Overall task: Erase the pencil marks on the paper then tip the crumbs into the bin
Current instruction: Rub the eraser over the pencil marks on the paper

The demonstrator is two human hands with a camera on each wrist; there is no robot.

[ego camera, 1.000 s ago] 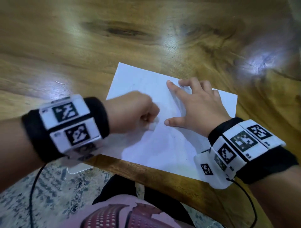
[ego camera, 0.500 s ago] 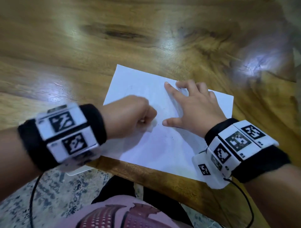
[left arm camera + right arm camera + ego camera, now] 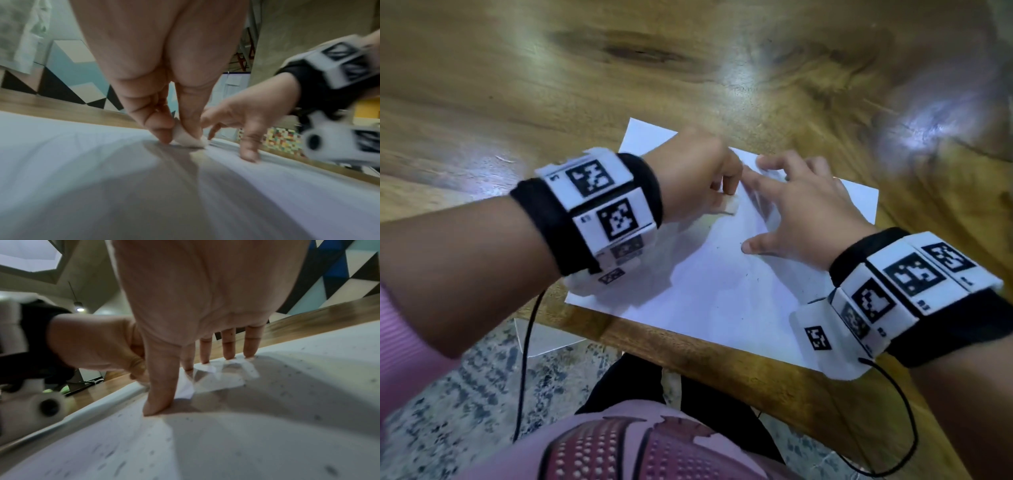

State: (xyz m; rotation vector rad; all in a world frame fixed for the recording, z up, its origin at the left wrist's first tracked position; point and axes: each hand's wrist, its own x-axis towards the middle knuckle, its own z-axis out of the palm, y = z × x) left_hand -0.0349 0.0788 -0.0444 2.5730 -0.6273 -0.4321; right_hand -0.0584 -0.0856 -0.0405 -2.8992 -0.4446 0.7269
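My left hand (image 3: 695, 178) pinches the one eraser (image 3: 727, 207) between thumb and fingertips, its lower edge pressed on the paper (image 3: 722, 294) near the far edge. I judge the eraser small, soft and a little grippy, so a tight pinch low on its body suits it; held too high it would bend or roll out of my grip.

The single sheet lies flat on the wooden counter (image 3: 517, 85), its near edge along the counter's edge. It looks thin, light and easy to crease, and it already buckles slightly under my fingers in the right wrist view. For tipping, I would take it by two opposite edges and let it sag into a trough.

My right hand (image 3: 808, 212) holds nothing: fingers spread and nearly straight, tips pressing the sheet down just beside the eraser.

The crumbs (image 3: 121, 467), dark specks too many to count, lie scattered across the near half. I judge them weightless and quick to slide or blow off. No bin is in view.
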